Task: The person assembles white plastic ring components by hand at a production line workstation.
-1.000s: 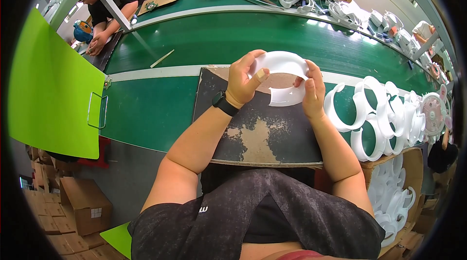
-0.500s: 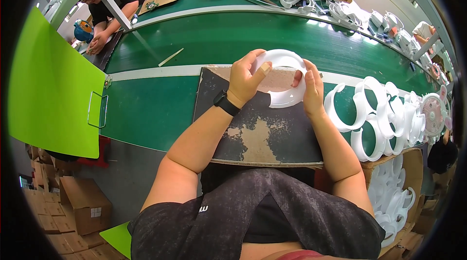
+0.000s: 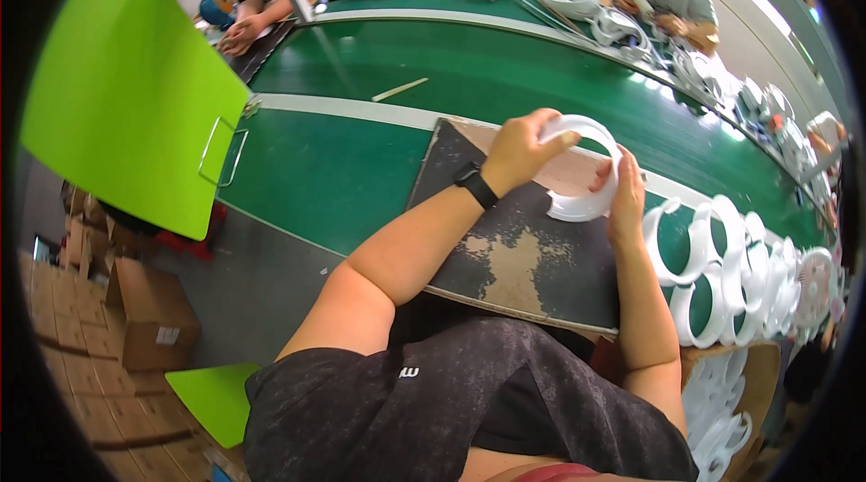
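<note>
Between my two hands is a white C-shaped plastic ring [image 3: 586, 208], raised above a worn dark board [image 3: 487, 266]. My left hand [image 3: 523, 153], with a black watch at the wrist, grips the ring's upper left end, the thumb lying across it. On the ring's right side my right hand [image 3: 625, 198] is closed, its fingertips showing inside the curve. The gap in the ring faces left. More white rings of the same kind [image 3: 699, 306] stand in rows to the right of the board.
A cardboard box [image 3: 762, 392] of white parts stands below the rows at right, and a white fan [image 3: 815, 279] behind them. Across the green belt [image 3: 334, 58], two people work at a bench of white parts. A bright green panel [image 3: 126, 94] rises at left.
My view has turned, so the bench and hands appear shifted to the right and tilted. Both hands keep their hold on the ring.
</note>
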A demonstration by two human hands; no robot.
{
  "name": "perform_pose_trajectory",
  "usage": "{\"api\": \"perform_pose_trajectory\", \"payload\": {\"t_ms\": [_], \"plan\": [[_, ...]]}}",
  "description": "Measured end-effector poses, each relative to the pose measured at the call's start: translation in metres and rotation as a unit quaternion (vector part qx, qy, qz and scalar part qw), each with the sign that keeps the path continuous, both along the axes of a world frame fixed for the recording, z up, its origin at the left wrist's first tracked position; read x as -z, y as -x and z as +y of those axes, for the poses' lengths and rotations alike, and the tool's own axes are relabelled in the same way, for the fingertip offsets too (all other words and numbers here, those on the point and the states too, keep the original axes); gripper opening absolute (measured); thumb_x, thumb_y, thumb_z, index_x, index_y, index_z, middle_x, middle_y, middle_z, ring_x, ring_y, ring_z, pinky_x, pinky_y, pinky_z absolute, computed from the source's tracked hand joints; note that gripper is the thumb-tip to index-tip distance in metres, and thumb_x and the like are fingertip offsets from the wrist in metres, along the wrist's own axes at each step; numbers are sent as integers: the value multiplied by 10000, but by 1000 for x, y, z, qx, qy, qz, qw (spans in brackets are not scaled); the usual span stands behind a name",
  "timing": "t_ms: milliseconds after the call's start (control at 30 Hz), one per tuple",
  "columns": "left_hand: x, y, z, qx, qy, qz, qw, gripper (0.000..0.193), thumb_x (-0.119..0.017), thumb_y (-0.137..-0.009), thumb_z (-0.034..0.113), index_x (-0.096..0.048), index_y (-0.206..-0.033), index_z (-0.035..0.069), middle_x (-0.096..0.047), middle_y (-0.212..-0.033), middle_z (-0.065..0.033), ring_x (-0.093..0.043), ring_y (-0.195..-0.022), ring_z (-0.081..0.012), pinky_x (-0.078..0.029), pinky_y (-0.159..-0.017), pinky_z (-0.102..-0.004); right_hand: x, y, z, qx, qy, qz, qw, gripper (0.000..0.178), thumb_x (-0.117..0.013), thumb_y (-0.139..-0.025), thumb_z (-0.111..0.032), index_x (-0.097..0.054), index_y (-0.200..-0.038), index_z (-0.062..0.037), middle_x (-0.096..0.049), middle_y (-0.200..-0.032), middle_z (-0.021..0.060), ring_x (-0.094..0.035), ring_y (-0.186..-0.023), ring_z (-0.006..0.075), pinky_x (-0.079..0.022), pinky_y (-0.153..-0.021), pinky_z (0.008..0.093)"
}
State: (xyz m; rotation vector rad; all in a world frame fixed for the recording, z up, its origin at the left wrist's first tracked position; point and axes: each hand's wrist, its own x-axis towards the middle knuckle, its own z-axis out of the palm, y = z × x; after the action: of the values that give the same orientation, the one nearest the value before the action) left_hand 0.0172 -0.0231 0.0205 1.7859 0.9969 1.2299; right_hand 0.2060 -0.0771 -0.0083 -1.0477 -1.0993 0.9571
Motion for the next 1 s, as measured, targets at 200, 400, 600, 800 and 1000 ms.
{"api": "perform_pose_trajectory", "payload": {"t_ms": [200, 400, 600, 800, 1000], "plan": [[-4, 10, -2, -22, 20, 51, 998, 552, -612, -801, 506, -624, -998, -10, -643, -796, -199, -632, -717, -314, -483, -652, -355, -6, 8, 0, -31, 49, 18, 998, 482, -385, -981, -367, -459, -1265, 15, -543, -829, 36, -510, -663, 83, -421, -606, 220], [6, 8, 8, -82, 3, 30, 996, 542, -576, -820, 525, -650, -928, 0, -646, -799, -187, -633, -736, -314, -484, -653, -372, 1, -3, 5, -32, 63, -3, 998, 444, -427, -968, -364, -489, -1259, -34, -589, -1003, 87, -561, -777, 115, -475, -704, 272], [-1, 17, 7, -132, -4, 138, 982, 462, -576, -848, 454, -658, -925, 6, -655, -797, -153, -623, -706, -274, -472, -624, -341, 1, 0, 8, -41, 141, 1, 989, 358, -477, -951, -356, -558, -1138, -62, -594, -957, 43, -554, -775, 111, -472, -658, 274], [7, 15, 8, -147, -53, 110, 981, 499, -560, -837, 477, -654, -969, 5, -658, -879, -191, -636, -823, -331, -498, -709, -394, 2, 2, 7, -35, 133, 5, 990, 306, -485, -951, -338, -586, -1017, -56, -581, -826, 12, -532, -648, 75, -443, -569, 217], [32, 7, 20, -95, 4, 90, 991, 582, -541, -852, 519, -590, -1092, -9, -656, -822, -166, -639, -752, -270, -485, -664, -355, 8, -14, 13, -10, 166, 10, 986, 346, -524, -928, -373, -605, -861, -44, -550, -702, 13, -507, -591, 86, -408, -522, 219]]}}
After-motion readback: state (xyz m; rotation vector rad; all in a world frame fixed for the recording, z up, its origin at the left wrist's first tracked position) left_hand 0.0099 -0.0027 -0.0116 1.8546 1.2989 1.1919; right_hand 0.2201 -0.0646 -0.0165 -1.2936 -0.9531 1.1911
